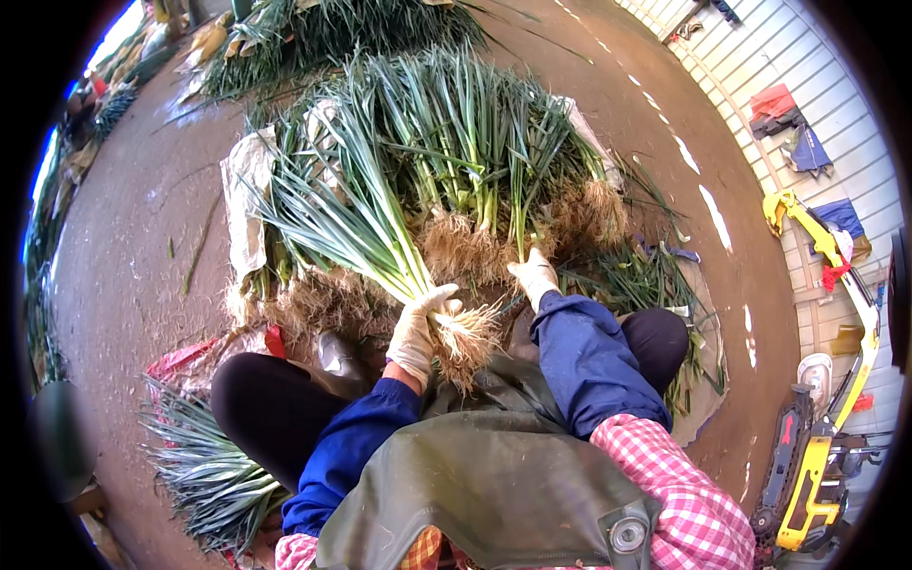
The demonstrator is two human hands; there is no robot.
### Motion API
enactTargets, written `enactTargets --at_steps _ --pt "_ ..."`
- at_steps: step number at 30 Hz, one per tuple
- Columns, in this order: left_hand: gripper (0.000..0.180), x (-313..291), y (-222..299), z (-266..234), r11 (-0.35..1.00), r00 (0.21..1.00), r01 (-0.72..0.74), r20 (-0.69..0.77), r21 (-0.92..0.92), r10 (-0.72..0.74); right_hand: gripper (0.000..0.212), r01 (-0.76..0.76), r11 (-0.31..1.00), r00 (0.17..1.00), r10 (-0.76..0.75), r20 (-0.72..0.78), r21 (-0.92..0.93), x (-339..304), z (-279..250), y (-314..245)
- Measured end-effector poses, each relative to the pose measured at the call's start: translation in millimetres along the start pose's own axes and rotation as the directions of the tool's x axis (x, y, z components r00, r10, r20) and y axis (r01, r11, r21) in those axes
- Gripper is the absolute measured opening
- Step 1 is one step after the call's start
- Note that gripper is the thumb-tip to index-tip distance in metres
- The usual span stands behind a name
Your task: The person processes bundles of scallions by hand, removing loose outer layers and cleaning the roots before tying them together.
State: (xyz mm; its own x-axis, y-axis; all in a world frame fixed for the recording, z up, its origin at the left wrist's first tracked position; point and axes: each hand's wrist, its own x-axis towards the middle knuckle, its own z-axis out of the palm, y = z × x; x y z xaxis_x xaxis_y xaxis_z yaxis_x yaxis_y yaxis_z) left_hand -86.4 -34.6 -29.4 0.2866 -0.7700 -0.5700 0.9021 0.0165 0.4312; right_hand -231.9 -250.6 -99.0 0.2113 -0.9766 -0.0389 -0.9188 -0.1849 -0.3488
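My left hand (418, 332), in a pale glove, is wrapped round the white lower ends of a bunch of leeks (385, 233). Their bushy tan roots (465, 347) stick out past my fingers over my lap, and the green leaves fan away to the upper left. My right hand (535, 275), also gloved, is closed on the base of a leek (520, 214) at the front of a large pile. That pile of leeks (427, 114) lies right ahead of me, roots toward me and leaves pointing away. My right fingertips are partly hidden.
Another heap of leeks (351, 33) lies farther back. A smaller leek bundle (214, 470) sits by my left knee on red and white sacking. Loose leaves (646, 285) are strewn on a sheet at right. A yellow toy-like excavator (812, 484) stands along the white wall (760, 57).
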Motion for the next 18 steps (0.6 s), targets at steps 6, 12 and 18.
enactTargets --at_steps 6,12,18 --pt "0.019 1.7 -5.1 1.7 0.999 0.999 0.016 0.034 -0.038 -0.015 0.031 -0.57 -0.377 0.796 -0.475 0.376 0.73 26.5 -66.7 -21.5" --pt "0.017 5.3 -5.9 2.4 1.0 0.996 0.02 0.084 -0.008 -0.019 0.028 -0.221 0.601 0.699 -0.452 0.554 0.768 -46.3 -39.1 -53.2" --pt "0.016 4.6 -13.9 -3.5 1.0 1.0 -0.018 0.013 -0.001 0.018 0.036 -0.132 0.677 0.617 -0.516 0.594 0.724 -75.8 -11.7 -60.9"
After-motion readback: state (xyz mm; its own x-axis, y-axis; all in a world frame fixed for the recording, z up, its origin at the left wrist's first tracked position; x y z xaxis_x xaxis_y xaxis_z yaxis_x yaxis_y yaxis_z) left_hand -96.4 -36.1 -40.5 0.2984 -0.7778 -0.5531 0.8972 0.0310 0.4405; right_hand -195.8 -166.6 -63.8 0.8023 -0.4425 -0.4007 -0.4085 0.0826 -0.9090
